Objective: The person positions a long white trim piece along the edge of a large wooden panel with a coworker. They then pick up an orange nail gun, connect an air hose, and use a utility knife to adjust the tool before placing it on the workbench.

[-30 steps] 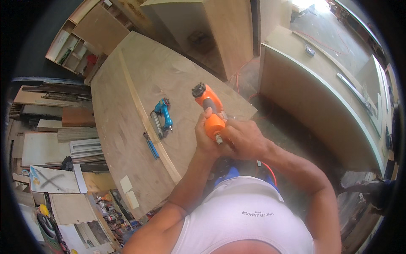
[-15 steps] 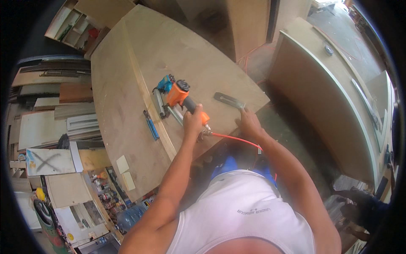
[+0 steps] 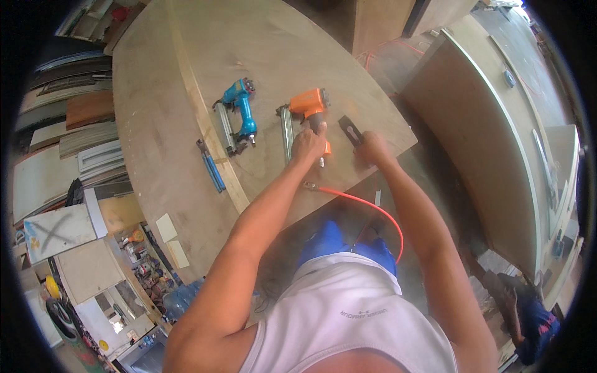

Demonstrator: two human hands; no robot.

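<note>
My left hand point(image 3: 308, 145) is closed round the handle of an orange air nail gun point(image 3: 307, 101), which lies on a large wooden panel point(image 3: 149, 118). My right hand point(image 3: 373, 149) grips one end of a dark flat metal piece with a long slot point(image 3: 350, 129), just right of the gun. A blue air nail gun point(image 3: 244, 110) lies farther left. Below the left hand, the metal coupler of a red air hose point(image 3: 367, 202) rests near the panel's edge, apart from the gun's fitting. Pincers with blue handles point(image 3: 212, 166) lie beside a wooden strip point(image 3: 198, 99).
Two small pale pieces point(image 3: 166, 229) lie at the panel's left edge. Stacked boards point(image 3: 87, 133) and a box of tools and cans point(image 3: 149, 267) stand left. A curved panel point(image 3: 479, 143) rises at right. Part of another person point(image 3: 528, 323) shows at lower right.
The orange nail gun has moved right and down flat beside the blue one, uncovering it. The hose coupler is now clearly apart from it. My right hand's slotted piece has turned.
</note>
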